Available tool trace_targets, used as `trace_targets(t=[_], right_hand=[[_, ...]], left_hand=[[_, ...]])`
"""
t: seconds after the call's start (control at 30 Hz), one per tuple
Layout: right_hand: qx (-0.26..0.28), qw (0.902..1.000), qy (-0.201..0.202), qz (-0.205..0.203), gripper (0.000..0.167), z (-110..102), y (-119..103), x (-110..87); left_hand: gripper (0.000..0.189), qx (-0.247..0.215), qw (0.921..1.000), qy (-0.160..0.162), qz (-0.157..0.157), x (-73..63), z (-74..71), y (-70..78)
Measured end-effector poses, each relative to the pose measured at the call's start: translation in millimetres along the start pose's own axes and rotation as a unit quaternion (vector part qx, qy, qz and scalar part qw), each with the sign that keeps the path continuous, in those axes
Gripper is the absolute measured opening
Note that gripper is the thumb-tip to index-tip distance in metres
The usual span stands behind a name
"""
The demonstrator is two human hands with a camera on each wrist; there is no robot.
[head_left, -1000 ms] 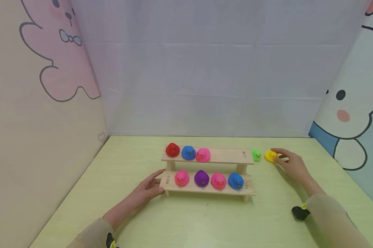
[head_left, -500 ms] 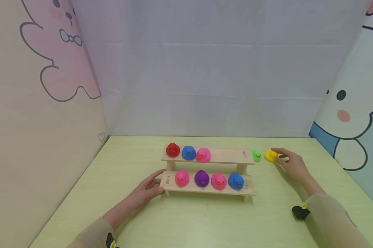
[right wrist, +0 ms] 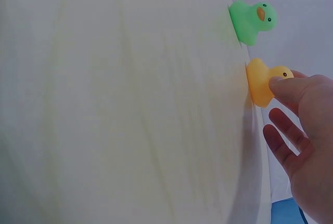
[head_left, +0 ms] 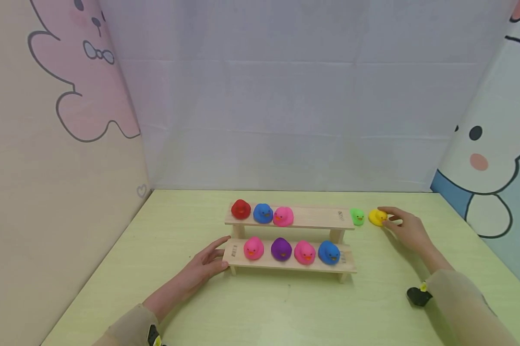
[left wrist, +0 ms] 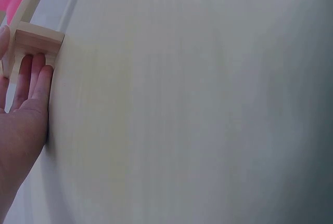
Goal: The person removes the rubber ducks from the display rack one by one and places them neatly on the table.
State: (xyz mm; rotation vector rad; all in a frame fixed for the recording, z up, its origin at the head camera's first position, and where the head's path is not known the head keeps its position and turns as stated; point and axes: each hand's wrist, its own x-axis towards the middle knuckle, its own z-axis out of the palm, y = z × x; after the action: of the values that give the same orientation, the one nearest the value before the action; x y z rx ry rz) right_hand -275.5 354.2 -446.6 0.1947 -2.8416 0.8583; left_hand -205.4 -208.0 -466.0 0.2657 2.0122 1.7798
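Observation:
A two-tier wooden stand [head_left: 320,217] bears several rubber ducks. On its upper board are a red duck [head_left: 240,209], a blue duck [head_left: 263,213] and a pink duck [head_left: 283,216]. The lower board has a pink duck [head_left: 253,248], a purple duck [head_left: 281,249], another pink duck [head_left: 305,253] and another blue duck [head_left: 329,253]. My left hand [head_left: 205,263] holds the lower board's left end between thumb and fingers. My right hand [head_left: 406,230] pinches a yellow duck [right wrist: 258,82] by its head, thumb against its side. The duck's base is right at the table surface.
A green duck [head_left: 357,216] stands on the table between the stand's right end and the yellow duck. Behind the table [head_left: 285,312] hangs a pale curtain [head_left: 260,120]. Cartoon-printed panels [head_left: 480,158] close in both sides.

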Motion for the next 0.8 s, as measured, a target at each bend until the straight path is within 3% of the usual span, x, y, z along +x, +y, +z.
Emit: trace_targets(t=[0.6, 0.8], right_hand=[[0.0, 1.0, 0.002, 0.001, 0.044, 0.2, -0.7, -0.6], [-0.001, 0.9998, 0.011, -0.018, 0.048, -3.5, -2.9, 0.8]], left_hand=[[0.067, -0.002, 1.0, 0.001, -0.001, -0.2, 0.3, 0.6], [0.067, 0.001, 1.0, 0.001, -0.003, -0.2, 0.1, -0.1]])
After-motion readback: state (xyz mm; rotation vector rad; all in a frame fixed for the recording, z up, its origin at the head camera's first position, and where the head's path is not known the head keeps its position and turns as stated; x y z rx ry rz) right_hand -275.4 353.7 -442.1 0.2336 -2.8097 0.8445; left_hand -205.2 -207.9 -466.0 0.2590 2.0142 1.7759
